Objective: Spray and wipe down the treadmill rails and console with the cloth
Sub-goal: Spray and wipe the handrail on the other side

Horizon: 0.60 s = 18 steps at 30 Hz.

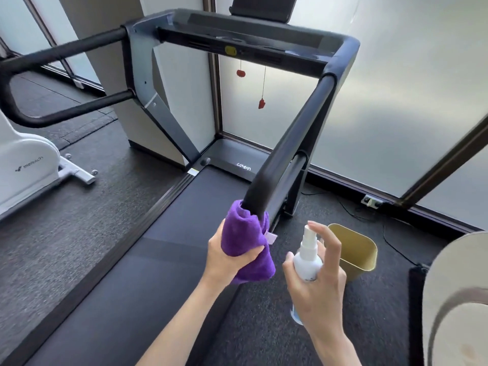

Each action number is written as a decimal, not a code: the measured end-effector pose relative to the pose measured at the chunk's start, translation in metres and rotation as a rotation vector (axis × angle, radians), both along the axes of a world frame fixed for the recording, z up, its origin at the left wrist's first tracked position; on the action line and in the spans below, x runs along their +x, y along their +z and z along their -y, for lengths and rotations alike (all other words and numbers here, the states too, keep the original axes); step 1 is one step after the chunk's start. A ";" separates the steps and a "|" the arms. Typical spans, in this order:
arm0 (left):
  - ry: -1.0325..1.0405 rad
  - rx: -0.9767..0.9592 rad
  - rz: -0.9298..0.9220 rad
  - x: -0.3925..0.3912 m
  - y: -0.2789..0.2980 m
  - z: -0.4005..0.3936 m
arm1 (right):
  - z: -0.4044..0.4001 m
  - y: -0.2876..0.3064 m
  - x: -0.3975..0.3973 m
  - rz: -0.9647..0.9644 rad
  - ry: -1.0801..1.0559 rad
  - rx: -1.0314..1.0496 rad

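At the far left I see a white exercise machine (25,165) on the dark floor, with the treadmill's left rail (66,48) passing above it. Moving right, the treadmill belt (148,247) runs from near me toward the console (237,30) at the far end, where 2 red clips (240,73) dangle on cords beneath it. My left hand (229,256) grips the purple cloth (247,241), which is wrapped around the near end of the right rail (295,133); my fingers curl into the fabric and squeeze it against the bar. Just beside it to the right, my right hand (317,281) holds the white spray bottle (307,256) upright, fingers wrapped around its body with the index finger raised over the nozzle, which sits near the cloth without touching it. Behind the bottle, a gold bin (359,249) stands on the floor. At the near right edge I see a pale curved object (459,299), too blurred to identify.
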<state>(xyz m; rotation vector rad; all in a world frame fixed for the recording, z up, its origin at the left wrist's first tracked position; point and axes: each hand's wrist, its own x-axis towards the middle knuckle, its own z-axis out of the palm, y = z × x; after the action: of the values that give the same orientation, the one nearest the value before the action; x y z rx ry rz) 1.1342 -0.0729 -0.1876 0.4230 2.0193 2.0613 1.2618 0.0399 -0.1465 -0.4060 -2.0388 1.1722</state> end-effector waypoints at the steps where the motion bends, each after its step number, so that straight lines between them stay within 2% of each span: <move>1: -0.046 -0.019 0.025 -0.003 -0.003 0.004 | 0.000 0.001 0.001 -0.010 -0.006 0.003; 4: -0.138 -0.031 0.009 -0.011 0.001 0.008 | 0.000 0.006 0.003 -0.024 -0.035 -0.003; 6: -0.099 -0.002 -0.051 -0.013 0.014 0.003 | 0.001 0.009 0.003 -0.037 -0.053 -0.008; 9: 0.104 -0.048 -0.198 -0.004 0.041 -0.020 | 0.002 0.010 0.004 -0.042 -0.066 -0.016; 12: 0.281 -0.133 -0.258 0.001 0.055 -0.031 | 0.006 0.009 0.003 -0.045 -0.076 -0.031; 13: 0.226 -0.126 -0.239 -0.003 0.054 -0.028 | 0.008 0.010 0.003 -0.054 -0.077 -0.032; 16: -0.219 0.047 -0.032 -0.027 0.052 -0.011 | 0.013 0.008 0.005 -0.043 -0.069 -0.016; 18: -0.437 0.118 0.093 -0.039 0.051 -0.005 | 0.014 0.006 0.007 -0.035 -0.072 -0.016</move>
<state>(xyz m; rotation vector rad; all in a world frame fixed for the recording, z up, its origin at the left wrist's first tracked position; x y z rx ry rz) 1.0955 -0.0682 -0.1363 0.7041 1.5845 1.8891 1.2690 0.0259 -0.1407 -0.4594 -1.9699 1.1447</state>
